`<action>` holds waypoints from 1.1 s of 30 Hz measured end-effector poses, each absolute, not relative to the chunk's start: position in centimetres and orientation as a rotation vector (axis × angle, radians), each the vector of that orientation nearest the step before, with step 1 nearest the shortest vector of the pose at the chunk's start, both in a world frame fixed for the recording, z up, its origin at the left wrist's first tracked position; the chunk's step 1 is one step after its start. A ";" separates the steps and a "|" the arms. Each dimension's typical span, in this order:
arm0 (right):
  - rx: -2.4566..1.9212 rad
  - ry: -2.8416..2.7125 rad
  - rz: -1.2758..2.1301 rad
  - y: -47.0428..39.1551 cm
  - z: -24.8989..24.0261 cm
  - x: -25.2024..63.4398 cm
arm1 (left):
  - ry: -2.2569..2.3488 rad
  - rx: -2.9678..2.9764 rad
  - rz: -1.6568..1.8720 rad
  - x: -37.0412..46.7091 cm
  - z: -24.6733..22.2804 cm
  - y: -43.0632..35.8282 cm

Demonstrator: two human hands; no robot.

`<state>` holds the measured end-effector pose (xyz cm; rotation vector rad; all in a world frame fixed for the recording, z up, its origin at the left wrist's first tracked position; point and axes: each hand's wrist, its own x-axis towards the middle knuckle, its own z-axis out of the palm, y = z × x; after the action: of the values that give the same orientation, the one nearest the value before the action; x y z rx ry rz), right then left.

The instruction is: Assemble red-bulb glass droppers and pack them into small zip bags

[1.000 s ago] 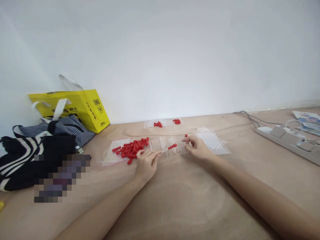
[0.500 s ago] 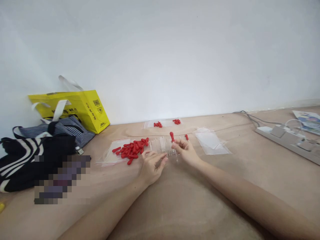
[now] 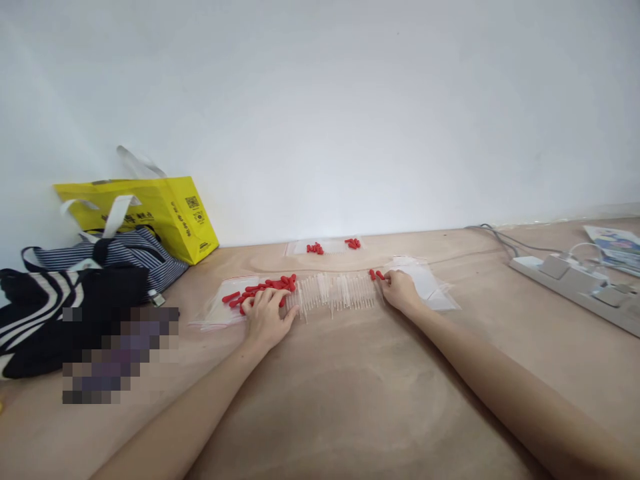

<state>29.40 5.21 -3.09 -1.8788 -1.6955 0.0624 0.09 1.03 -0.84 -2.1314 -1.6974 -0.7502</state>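
My left hand reaches over a pile of red rubber bulbs, fingers bent and apart, fingertips touching the pile. To its right lies a row of thin clear glass tubes side by side. At the row's right end my right hand is closed on a dropper, a glass tube with a red bulb; its tube is mostly hidden by the fingers. Just left of it another dropper with a red bulb lies at the end of the row.
Clear plastic bags lie left and right of the row. Another bag with red bulbs lies near the wall. A yellow bag and dark striped bags stand left. A power strip with cables lies right.
My right hand has moved right and lowered the red-bulbed dropper to the end of the row. My left hand has moved left from the tubes onto the bulbs.
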 end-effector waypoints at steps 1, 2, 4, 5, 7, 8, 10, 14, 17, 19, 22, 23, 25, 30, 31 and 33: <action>-1.896 -1.711 0.045 5.3 -3.2 29.3 | -1.701 -2.131 -0.736 0.1 -0.9 1.0; -1.911 -1.726 0.030 5.3 -3.2 29.3 | -1.699 -2.129 -0.726 0.1 -0.9 1.0; -1.937 -1.751 0.004 5.2 -3.2 29.3 | -1.692 -2.112 -0.720 0.1 -0.9 1.0; -1.947 -1.762 -0.006 5.2 -3.2 29.2 | -1.691 -2.096 -0.722 0.0 -0.8 1.0; -1.963 -1.783 -0.022 5.2 -3.3 29.1 | -1.697 -2.050 -0.721 -0.1 -0.6 1.1; -1.968 -1.792 -0.027 5.2 -3.3 29.0 | -1.708 -2.022 -0.715 -0.2 -0.5 1.1; -1.974 -1.807 -0.037 5.2 -3.3 28.8 | -1.745 -1.967 -0.695 -0.6 -0.2 1.3; -1.975 -1.818 -0.052 5.1 -3.3 28.7 | -1.854 -1.923 -0.705 -1.4 -0.2 1.8; -1.980 -1.810 -0.068 4.9 -3.3 28.7 | -1.886 -1.948 -0.735 -1.8 -0.3 2.2; -1.987 -1.805 -0.083 4.6 -3.2 28.6 | -1.899 -1.953 -0.745 -2.0 -0.4 2.4; -1.997 -1.800 -0.111 4.2 -3.1 28.5 | -1.930 -1.954 -0.745 -2.3 -0.5 2.6; -1.999 -1.798 -0.119 4.0 -3.0 28.5 | -1.940 -1.954 -0.743 -2.3 -0.4 2.7; -1.992 -1.796 -0.139 3.8 -2.8 28.3 | -1.959 -1.954 -0.756 -2.4 -0.3 2.7; -1.942 -1.816 -0.131 3.2 -2.3 27.4 | -2.056 -1.933 -0.844 -2.2 0.1 2.7; -1.959 -1.815 -0.107 3.1 -2.2 27.2 | -2.087 -1.918 -0.861 -2.2 0.2 2.7; -2.023 -1.805 -0.050 2.9 -2.0 26.8 | -2.145 -1.883 -0.892 -2.1 0.2 2.7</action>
<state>26.78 2.93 -1.96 -2.0228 -1.8048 -0.0501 -2.08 2.70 0.24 -1.8828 -2.1455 -0.8920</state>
